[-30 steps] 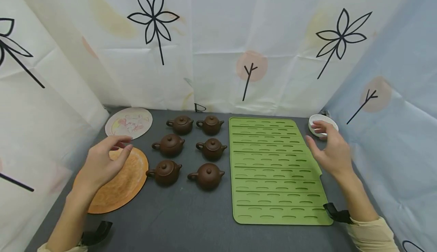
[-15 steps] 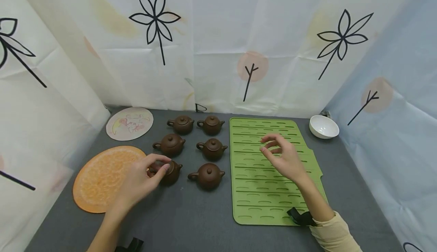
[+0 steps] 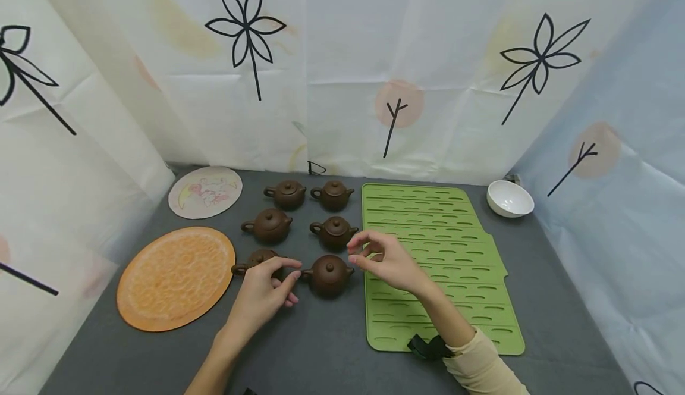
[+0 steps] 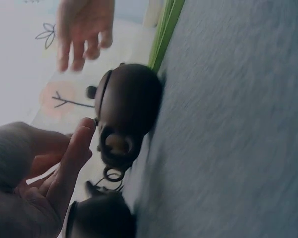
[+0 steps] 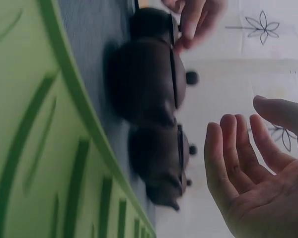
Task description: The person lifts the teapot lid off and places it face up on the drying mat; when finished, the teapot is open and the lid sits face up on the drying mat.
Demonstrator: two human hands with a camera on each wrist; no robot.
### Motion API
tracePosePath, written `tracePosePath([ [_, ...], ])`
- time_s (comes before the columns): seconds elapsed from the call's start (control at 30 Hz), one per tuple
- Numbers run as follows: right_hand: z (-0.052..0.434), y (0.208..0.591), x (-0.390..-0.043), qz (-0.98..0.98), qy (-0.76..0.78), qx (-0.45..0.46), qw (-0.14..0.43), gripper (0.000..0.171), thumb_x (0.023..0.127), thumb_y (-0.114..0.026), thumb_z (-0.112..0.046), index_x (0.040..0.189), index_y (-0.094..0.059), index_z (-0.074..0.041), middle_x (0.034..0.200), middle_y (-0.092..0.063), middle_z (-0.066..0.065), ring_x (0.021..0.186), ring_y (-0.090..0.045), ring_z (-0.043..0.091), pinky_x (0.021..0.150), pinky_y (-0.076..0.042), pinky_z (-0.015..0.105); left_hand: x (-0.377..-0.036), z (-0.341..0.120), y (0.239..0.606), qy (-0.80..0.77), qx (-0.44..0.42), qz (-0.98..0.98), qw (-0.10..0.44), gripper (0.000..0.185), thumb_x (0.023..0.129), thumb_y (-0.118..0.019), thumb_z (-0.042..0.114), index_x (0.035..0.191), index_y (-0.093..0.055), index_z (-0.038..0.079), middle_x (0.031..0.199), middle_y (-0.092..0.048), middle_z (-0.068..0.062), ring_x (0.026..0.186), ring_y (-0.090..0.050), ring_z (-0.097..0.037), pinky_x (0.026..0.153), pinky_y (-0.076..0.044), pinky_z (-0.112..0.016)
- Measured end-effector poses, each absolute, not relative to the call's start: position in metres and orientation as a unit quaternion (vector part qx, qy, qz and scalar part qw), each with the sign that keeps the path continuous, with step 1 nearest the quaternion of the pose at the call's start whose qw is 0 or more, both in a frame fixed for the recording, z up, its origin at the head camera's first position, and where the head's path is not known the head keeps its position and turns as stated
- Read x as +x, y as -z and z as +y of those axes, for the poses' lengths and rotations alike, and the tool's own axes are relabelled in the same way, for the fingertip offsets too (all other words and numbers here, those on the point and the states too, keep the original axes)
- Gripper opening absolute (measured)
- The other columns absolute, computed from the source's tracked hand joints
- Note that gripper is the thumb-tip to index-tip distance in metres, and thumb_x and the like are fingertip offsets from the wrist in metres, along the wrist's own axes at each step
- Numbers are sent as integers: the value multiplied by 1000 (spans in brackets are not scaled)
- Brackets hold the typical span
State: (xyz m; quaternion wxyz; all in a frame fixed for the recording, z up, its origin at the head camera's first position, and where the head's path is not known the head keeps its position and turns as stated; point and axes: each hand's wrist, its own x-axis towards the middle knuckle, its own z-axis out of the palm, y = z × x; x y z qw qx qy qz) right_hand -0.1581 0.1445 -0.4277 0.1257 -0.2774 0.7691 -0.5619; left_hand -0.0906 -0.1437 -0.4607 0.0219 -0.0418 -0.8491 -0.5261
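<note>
Front-right teapot [image 3: 329,276] stands upright on the grey tabletop [image 3: 316,356], brown and lidded, between the two hands. Left hand [image 3: 260,294]: released, fingers loosely bent with a gap between thumb and forefinger, positioned just beside this pot's handle; contact with the handle cannot be determined. It overlaps the front-left teapot [image 3: 255,257] in the head view and partly hides it. Right hand [image 3: 390,262]: released, fingers relaxed and spread a little, above the left edge of the green ridged mat [image 3: 481,300], near the spout of the front-right pot; the right wrist view shows its fingertips apart from the pots. Farther back stand the middle-left teapot [image 3: 269,226], middle-right teapot [image 3: 334,233], back-left teapot [image 3: 286,195] and back-right teapot [image 3: 333,196], all six making two columns of three, handles to the left and spouts to the right. Left of the pots lie an orange round mat [image 3: 173,282] and, behind it, a pale round mat [image 3: 206,193] printed with a pink and yellow figure. A white bowl [image 3: 505,209] sits at the far right, just beyond the green mat's edge. A black strap [image 3: 430,347] is at the right wrist, next to a cream sleeve [image 3: 484,359]. Pale cloth [image 3: 342,85] with dark plant outlines hangs behind the tabletop
</note>
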Motion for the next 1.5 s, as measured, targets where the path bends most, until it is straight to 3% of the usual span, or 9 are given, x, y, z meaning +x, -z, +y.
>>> tracePosePath([
  [0.13, 126, 434, -160, 768, 557, -271, 164, 29, 103, -75, -13, 129, -69, -1, 123, -71, 22, 94, -76, 37, 79, -67, 41, -92, -136, 467, 548, -22, -836, 12, 20, 101, -76, 3, 120, -78, 3, 104, -78, -22, 51, -74, -15, 52, -62, -27],
  [0.33, 114, 447, -163, 778, 539, -261, 189, 26, 102, -77, -14, 123, -74, -1, 105, -67, 13, 69, -64, 12, 64, -63, 42, -95, -129, 477, 578, -8, -816, -11, 17, 102, -74, 3, 118, -78, 5, 86, -79, -20, 51, -75, -14, 53, -63, -28],
  [0.43, 113, 451, -163, 778, 537, -266, 190, 23, 101, -78, -13, 120, -75, 0, 101, -65, 13, 66, -61, 7, 61, -62, 42, -96, -127, 479, 589, -5, -808, -12, 17, 103, -72, 2, 118, -78, 5, 87, -79, -20, 52, -76, -15, 53, -64, -28],
  [0.67, 110, 453, -164, 787, 526, -274, 170, 19, 100, -79, -11, 117, -77, -2, 100, -64, 14, 62, -58, 5, 56, -55, 25, -98, -128, 479, 598, 5, -801, -14, 16, 104, -70, 0, 117, -78, 5, 115, -76, -23, 56, -77, -17, 55, -65, -29],
  [1.03, 115, 447, -161, 782, 541, -269, 150, 17, 103, -76, -12, 118, -76, -5, 105, -63, 12, 64, -57, 6, 55, -54, 26, -99, -126, 477, 594, 16, -804, -14, 16, 104, -69, 0, 116, -78, 5, 118, -76, -21, 58, -78, -19, 55, -65, -29],
  [1.27, 131, 435, -157, 769, 564, -279, 115, 14, 104, -74, -10, 117, -76, -6, 109, -65, 15, 68, -62, 27, 56, -55, 33, -98, -125, 474, 577, 17, -817, -18, 15, 104, -70, 1, 115, -78, 7, 118, -76, -20, 59, -78, -20, 54, -64, -28],
  [1.5, 152, 422, -153, 766, 574, -275, 90, 15, 104, -73, -8, 118, -75, -5, 126, -61, 24, 72, -65, 9, 56, -54, 31, -98, -125, 472, 565, 10, -825, -23, 15, 104, -71, 1, 114, -79, 9, 105, -80, -19, 60, -78, -20, 53, -63, -27],
])
